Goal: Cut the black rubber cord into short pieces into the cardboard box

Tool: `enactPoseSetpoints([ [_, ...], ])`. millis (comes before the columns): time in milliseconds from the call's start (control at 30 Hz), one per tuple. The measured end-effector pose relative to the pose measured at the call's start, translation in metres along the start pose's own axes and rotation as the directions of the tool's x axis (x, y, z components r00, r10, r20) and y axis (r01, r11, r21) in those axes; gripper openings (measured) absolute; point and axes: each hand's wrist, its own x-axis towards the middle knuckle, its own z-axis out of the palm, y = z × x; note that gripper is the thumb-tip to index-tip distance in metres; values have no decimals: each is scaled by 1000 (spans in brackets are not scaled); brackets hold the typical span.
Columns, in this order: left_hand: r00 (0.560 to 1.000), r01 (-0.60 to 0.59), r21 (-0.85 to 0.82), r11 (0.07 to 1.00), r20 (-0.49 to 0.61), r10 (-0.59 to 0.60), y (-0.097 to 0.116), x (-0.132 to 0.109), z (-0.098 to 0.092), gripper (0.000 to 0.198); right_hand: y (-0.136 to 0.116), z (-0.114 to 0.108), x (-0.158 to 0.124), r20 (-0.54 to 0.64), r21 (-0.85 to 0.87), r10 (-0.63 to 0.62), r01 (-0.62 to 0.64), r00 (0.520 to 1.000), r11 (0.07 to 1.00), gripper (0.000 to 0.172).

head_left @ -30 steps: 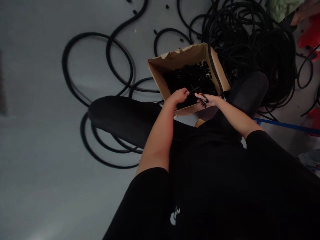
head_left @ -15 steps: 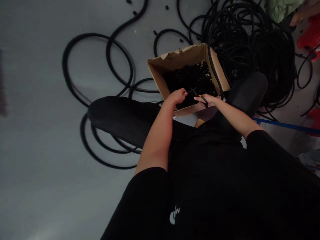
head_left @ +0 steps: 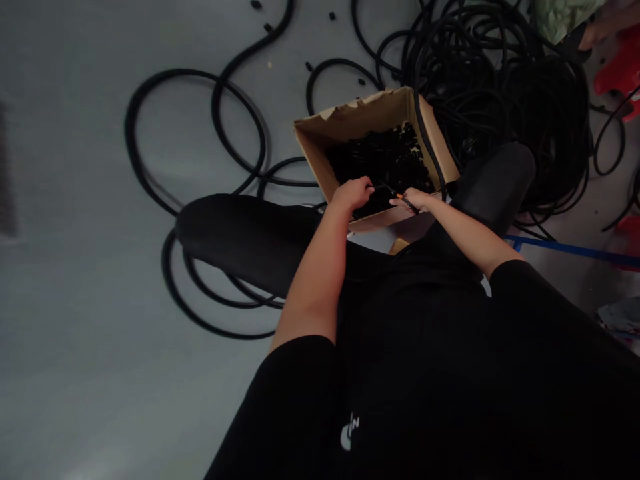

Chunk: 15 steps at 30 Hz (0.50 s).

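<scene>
Over the near side of an open cardboard box (head_left: pixel 375 103), my right hand (head_left: pixel 414 199) is wrapped round the handles of scissors (head_left: pixel 400 197) with orange and black grips. Their dark blades point left toward my left hand (head_left: pixel 354 193). That hand is closed, and a short stretch of black tubing (head_left: pixel 376 187) sticks out from its fingers to the blade tips. Inside the box lies a heap of short black cut pieces (head_left: pixel 375 153). How much tubing sits inside my left fist is hidden.
A big tangle of black tubing (head_left: pixel 525 100) lies right of the box, with one length crossing its right wall. Loops of tubing (head_left: pixel 195 70) spread over the floor at left. Beyond are a red plastic object (head_left: pixel 620 70), a blue bar (head_left: pixel 575 250) and another person's limb (head_left: pixel 600 32).
The scissors have gone from opened handles to nearly closed, with their blades now at the tubing by my left hand. Both hands have otherwise barely moved.
</scene>
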Motion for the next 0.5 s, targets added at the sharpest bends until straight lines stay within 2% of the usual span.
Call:
enactPoseSetpoints([
  [100, 996, 76, -57, 995, -31, -78, -2, 1, -2, 46, 1, 4, -1, -139, -104, 11, -26, 990, 994, 72],
  [233, 990, 116, -125, 985, -62, -125, -1, 3, -6, 48, -1, 7, -4, -93, -1, 42, -42, 995, 999, 66],
  [333, 997, 58, -155, 986, -43, -66, 5, 2, -7, 44, -3, 6, -6, -11, 62, 55, -55, 998, 997, 68],
  [500, 997, -45, -207, 977, 48, 56, 17, -5, -5, 36, -4, 7, -8, 24, 113, 36, -38, 999, 993, 76],
])
